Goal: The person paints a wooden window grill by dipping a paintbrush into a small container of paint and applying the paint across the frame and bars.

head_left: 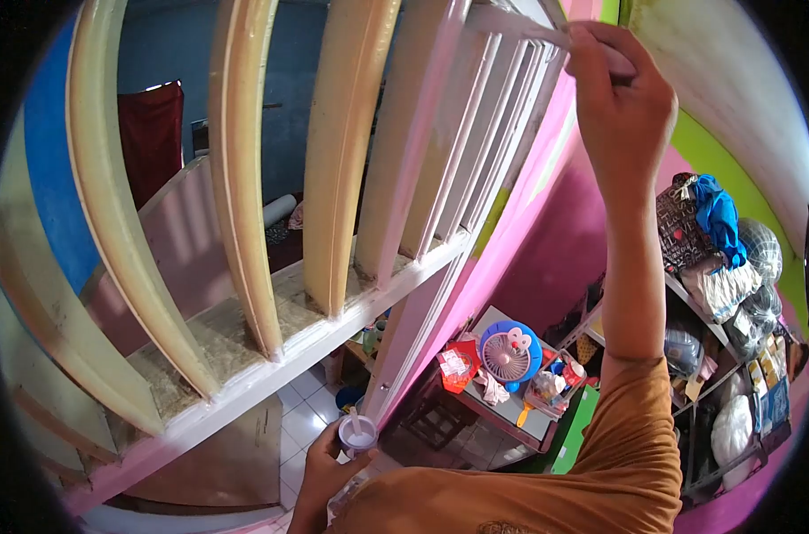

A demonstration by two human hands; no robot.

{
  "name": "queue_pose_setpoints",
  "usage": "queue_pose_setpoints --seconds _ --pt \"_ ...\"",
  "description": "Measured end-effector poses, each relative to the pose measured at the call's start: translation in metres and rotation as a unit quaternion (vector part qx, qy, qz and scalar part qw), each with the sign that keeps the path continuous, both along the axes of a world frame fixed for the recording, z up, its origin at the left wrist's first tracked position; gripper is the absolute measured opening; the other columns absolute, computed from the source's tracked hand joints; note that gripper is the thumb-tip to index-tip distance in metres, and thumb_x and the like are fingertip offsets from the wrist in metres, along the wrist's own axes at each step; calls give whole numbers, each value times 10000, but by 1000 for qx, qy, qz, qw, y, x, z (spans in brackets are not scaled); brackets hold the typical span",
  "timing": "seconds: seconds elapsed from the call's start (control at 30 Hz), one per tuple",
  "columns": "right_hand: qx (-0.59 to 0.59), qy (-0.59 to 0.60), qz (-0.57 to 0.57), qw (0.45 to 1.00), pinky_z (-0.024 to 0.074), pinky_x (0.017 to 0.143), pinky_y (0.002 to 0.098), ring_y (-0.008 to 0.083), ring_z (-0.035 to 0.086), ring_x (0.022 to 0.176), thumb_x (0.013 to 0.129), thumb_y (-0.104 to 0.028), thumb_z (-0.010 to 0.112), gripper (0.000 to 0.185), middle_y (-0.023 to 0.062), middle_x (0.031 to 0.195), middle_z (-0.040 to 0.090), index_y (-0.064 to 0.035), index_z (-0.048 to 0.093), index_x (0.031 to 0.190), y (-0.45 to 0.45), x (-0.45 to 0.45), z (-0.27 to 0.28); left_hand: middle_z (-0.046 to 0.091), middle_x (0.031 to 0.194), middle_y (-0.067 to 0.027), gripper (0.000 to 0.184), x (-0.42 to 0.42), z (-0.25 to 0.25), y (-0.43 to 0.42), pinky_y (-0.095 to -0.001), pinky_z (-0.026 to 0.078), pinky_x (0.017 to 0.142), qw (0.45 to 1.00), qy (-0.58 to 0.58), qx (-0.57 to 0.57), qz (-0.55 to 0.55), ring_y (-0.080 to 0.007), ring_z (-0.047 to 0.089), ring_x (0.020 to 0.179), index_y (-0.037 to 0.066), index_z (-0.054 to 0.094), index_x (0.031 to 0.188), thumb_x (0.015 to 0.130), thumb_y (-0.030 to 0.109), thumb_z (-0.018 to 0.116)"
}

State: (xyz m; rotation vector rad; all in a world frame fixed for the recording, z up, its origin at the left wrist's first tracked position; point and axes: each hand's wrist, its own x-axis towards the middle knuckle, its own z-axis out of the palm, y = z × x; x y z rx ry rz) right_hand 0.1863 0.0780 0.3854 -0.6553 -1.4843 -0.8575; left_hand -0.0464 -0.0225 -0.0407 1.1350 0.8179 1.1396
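My right hand (625, 98) is raised at the upper right, its fingers closed round the handle of a paintbrush (520, 27). The brush points left, toward the top of the white-painted frame (480, 147) beside the pink wall. Low in the view, my left hand (329, 467) holds a small cup (358, 433) of whitish paint, with a pale stick or spoon standing in it. Yellowish slats (342, 151) rise from a ledge whose front edge (315, 329) is white; its top looks dusty and brown.
Below right, a table (502, 409) carries a blue fan (509, 351), a red item and a basket of small things. A crowded shelf (707, 329) with bags stands at the far right. Behind the slats hangs a dark red cloth (151, 138).
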Motion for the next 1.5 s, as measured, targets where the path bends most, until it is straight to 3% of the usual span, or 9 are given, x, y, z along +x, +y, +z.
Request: queue_pose_setpoints --seconds 0.07,0.1,0.33,0.4,0.77,0.93,1.13,1.33,1.5 --pt "-58 18 -17 998 468 554 291 122 596 540 867 -185 699 178 81 629 657 -8 706 885 -15 -2 -9 626 1210 -99 690 0 0 -1 -315 483 961 1000 -2 2 9 -178 605 1121 -53 496 1353 763 36 842" --pt "-115 1 -9 993 436 537 249 31 528 555 890 -196 689 193 47 615 656 -11 716 934 -22 1 -14 626 1210 -98 688 -1 -1 -2 -312 483 957 1000 -1 4 15 -177 605 1120 -51 497 1351 763 39 842" --pt "7 -24 76 997 432 518 239 39 518 520 889 -179 694 167 42 595 635 -19 714 932 1 4 -6 625 1205 -97 679 -3 5 -1 -319 479 964 1000 12 -1 16 -175 604 1115 -50 501 1343 767 52 846" --pt "-64 -19 -31 997 439 519 244 57 542 511 885 -165 696 141 73 609 639 -30 712 924 -18 -2 -20 626 1201 -95 678 -3 6 -1 -319 475 965 1000 12 -6 10 -173 601 1116 -49 503 1344 770 57 848" --pt "-126 -221 -86 963 512 569 418 321 638 640 839 -136 708 161 122 730 590 -53 582 896 -20 -9 -67 624 1204 -97 696 0 3 -4 -324 475 979 1000 8 -6 6 -174 597 1130 -50 498 1349 759 51 853" --pt "-193 -264 -64 943 505 533 404 313 613 604 834 -126 699 161 117 728 556 -57 557 867 -27 -11 -89 622 1216 -100 712 -2 -1 -8 -328 477 980 1000 20 10 5 -176 597 1136 -53 491 1357 754 48 855" --pt "14 -209 -84 974 517 596 422 341 650 674 856 -160 694 139 124 797 635 -64 616 920 -5 -11 -48 621 1232 -108 720 -1 -3 -9 -331 483 972 999 33 -3 11 -184 603 1135 -55 483 1369 758 46 850" --pt "-193 -307 -80 928 496 484 379 276 591 570 813 -88 694 171 87 725 502 -47 529 834 -24 -16 -113 619 1230 -113 726 -1 -4 -13 -326 481 978 999 27 15 18 -186 603 1134 -66 471 1379 767 50 844" --pt "-108 -212 -91 967 502 536 409 313 618 629 845 -122 689 134 96 774 576 -63 575 882 -19 -12 -88 621 1221 -110 717 -5 -2 -14 -324 481 978 999 38 -5 17 -180 606 1123 -66 478 1373 768 58 842"
